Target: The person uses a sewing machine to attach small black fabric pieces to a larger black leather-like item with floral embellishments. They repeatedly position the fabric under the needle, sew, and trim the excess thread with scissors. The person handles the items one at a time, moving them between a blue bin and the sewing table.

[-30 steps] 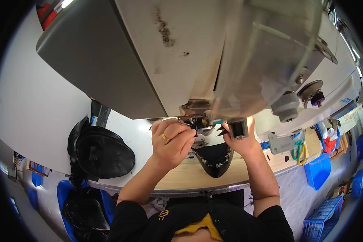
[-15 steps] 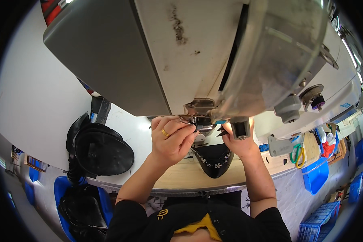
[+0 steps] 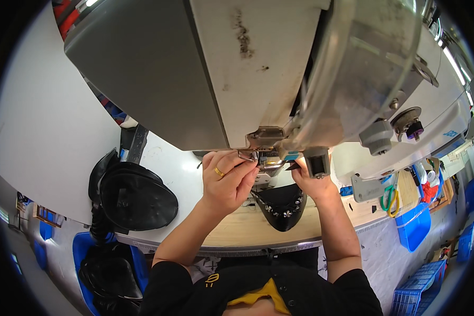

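Black studded piece at the needle of a sewing machine

The black studded piece lies flat near the table's front edge, its far end under the machine head — not yet clear of the needle area, so the work there looks unfinished. The left hand pinches something small at the presser foot; the right hand curls beside it, its grasp hidden. A stack of black pieces waits at the table's left end.

Glossy black leather piece on pale wooden tabletop.
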### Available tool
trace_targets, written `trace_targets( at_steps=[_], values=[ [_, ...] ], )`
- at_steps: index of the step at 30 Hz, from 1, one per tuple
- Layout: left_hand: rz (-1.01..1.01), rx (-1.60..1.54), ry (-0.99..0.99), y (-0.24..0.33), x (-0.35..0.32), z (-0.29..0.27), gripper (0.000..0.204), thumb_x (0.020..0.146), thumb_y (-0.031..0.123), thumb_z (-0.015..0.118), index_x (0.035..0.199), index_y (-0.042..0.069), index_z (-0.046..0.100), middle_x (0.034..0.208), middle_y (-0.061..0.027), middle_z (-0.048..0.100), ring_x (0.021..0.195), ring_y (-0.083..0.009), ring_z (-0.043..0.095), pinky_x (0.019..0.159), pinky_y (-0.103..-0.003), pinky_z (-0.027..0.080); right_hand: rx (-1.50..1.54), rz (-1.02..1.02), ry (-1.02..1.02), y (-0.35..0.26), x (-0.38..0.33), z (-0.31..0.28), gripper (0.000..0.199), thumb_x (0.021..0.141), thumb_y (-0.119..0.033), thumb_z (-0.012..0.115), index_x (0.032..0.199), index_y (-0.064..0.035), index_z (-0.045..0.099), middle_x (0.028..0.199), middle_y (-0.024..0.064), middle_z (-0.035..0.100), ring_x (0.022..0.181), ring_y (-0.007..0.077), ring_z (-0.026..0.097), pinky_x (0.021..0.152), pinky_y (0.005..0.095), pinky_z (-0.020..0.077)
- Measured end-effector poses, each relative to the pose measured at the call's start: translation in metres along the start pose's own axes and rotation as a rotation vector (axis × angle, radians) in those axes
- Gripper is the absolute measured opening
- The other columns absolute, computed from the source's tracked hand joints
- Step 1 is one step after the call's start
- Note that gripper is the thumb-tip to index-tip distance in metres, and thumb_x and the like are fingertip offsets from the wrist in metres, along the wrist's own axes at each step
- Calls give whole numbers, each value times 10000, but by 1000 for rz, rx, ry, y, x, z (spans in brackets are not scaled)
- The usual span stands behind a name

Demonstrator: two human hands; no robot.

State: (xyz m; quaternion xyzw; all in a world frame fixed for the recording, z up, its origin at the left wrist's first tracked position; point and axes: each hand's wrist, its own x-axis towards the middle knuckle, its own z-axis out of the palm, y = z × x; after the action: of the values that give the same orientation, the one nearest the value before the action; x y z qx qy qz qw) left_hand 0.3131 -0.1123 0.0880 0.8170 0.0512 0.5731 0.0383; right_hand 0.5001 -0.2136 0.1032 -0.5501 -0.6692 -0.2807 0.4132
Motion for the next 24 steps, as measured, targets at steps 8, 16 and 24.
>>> trace_targets(
  at_steps=[8, 16, 24],
  values=[
    [-299, -352, -72, -17, -9, -4, 124, 797, 66, 722, 911, 56, 674, 980, -46, 659, 880, -211, 633, 788, -330, 455, -23, 6, 6, 2, -2, 1, 181, 558, 19, 641, 686, -102, 598, 595, 60, 528, 555, 295, 565, 517, 396, 455],
    [-1089, -743, -371, -73, 27, 35, 241, 894, 121, 640, 1118, 34, 622, 1056, -43, 628, 895, -149, 606, 780, -291, 509, 0, -22, 25, -1, 6, 0, 191, 535, 22, 635, 682, -89, 583, 624, 67, 543, 587, 302, 575, 562, 398, 467],
    [-1258, -1081, -196, -64, 22, 21, 251, 920, 100, 608, 1162, 39, 581, 1030, -74, 644, 918, -184, 649, 802, -328, 562, 143, 143, -61, 5, -13, -1, 288, 630, 47, 628, 881, -83, 682, 774, 56, 622, 694, 245, 617, 589, 332, 479]
  ],
)
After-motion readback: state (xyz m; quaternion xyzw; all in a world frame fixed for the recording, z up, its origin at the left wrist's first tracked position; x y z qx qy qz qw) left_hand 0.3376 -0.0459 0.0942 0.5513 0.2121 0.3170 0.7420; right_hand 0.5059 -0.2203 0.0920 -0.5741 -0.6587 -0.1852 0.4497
